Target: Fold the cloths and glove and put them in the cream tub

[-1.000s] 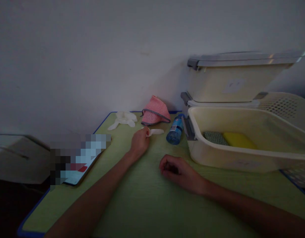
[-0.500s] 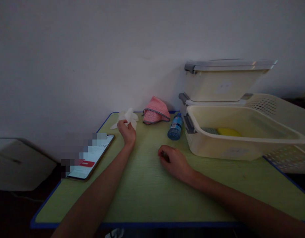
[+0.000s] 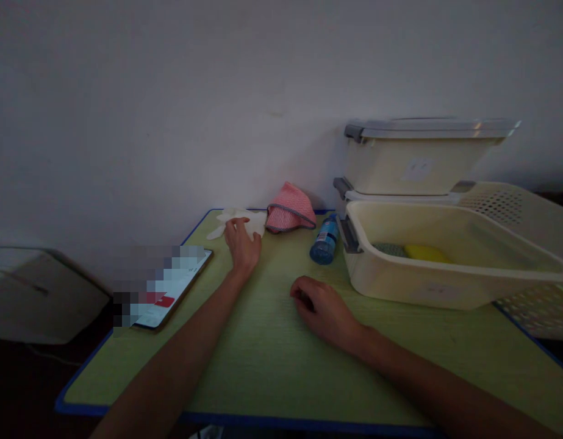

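Observation:
My left hand [image 3: 243, 247] is at the table's far left, fingers apart and resting on the near side of a thin white glove [image 3: 258, 221]. The glove lies flattened, one finger-like end pointing left; part of it is hidden under my hand. My right hand [image 3: 324, 311] rests on its side on the green table [image 3: 272, 366], fingers curled into a loose fist with a dark hollow and nothing visible inside. Beyond it lies a small blue bottle [image 3: 324, 241]. A folded pink cloth [image 3: 290, 207] with a dark checked edge sits between glove and bottle, against the wall.
A phone [image 3: 175, 296] lies along the left table edge. At right stands an open cream bin [image 3: 427, 292] holding a yellow item [image 3: 425, 252] and a grey-green one [image 3: 390, 249]. Behind it is a lidded box [image 3: 400, 164], with a perforated basket [image 3: 532, 213] alongside.
My left hand has gone from pinching the raised, crumpled glove to spread fingers, and the glove now lies flatter. My right hand keeps its curled pose. The view has shifted slightly.

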The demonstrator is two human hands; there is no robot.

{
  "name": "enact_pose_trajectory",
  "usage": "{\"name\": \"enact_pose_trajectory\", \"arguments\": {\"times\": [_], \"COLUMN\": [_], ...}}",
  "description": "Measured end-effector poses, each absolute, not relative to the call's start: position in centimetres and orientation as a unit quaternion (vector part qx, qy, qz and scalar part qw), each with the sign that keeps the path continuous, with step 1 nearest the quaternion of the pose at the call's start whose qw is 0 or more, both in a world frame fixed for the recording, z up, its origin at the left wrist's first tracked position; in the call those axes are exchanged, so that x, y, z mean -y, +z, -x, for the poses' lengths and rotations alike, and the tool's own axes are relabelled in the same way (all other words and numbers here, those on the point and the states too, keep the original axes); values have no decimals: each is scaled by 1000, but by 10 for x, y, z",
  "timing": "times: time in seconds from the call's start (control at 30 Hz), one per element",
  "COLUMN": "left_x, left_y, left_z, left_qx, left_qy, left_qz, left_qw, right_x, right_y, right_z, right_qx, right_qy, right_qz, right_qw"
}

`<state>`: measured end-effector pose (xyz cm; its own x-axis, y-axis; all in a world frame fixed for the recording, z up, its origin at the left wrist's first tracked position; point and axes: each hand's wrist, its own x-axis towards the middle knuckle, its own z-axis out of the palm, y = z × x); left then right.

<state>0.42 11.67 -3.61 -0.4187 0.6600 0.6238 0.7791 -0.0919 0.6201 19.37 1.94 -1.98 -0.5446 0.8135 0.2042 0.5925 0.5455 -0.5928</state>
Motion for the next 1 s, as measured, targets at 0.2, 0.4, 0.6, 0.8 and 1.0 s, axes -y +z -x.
{"name": "enact_pose_trajectory", "arguments": {"times": [0.2, 0.4, 0.6, 0.8, 1.0], "left_x": [-106, -104, -107, -113, -113], "left_y": [-31, -33, -34, -37, -30], "left_z": [-17, -24, -22, -12, -7], "left_qx": [568, 594, 648, 740, 705], "left_qy": [-378, -182, -221, -365, -456], "left_qz": [727, 779, 725, 565, 542], "left_qw": [81, 78, 75, -11, -23], "right_x": [-19, -19, -19, -19, -21], "right_y": [-19, -19, -21, -19, -19], "right_z": [-194, -193, -194, -195, -196], "right_qx": [856, 860, 862, 865, 864], "right_qy": [229, 223, 222, 226, 232], "right_qz": [406, 403, 399, 389, 380], "right_qw": [224, 220, 222, 223, 234]}}
